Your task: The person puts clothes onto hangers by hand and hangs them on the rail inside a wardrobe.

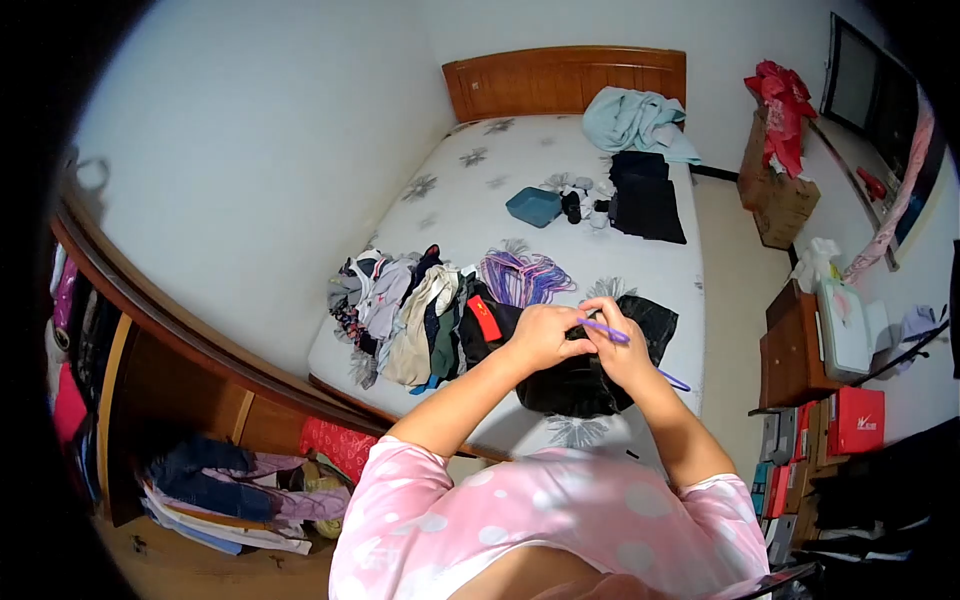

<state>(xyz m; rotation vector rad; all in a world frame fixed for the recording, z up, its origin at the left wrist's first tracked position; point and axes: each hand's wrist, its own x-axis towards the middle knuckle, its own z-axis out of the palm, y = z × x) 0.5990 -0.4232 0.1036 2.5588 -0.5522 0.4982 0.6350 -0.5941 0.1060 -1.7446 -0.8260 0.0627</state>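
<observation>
My left hand (543,338) and my right hand (618,345) meet over the bed, both with bent fingers. A purple hanger (606,330) passes between them; its far end shows beyond my right wrist. The fingers of both hands close round it near its middle. Below the hands lies a black garment (568,388) on the bed, with another dark part spread to the right. Purple and blue hangers (524,277) lie in a bunch beyond my left hand. To the left sits a pile of clothes (400,300), with a red item (484,318) beside it.
On the bed (450,215) are a teal bin (534,206), small dark and white items, folded black clothes (645,205) and a light blue blanket (635,122). An open wardrobe (170,390) stands at the left. Boxes (856,420) and a brown cabinet (795,345) line the right.
</observation>
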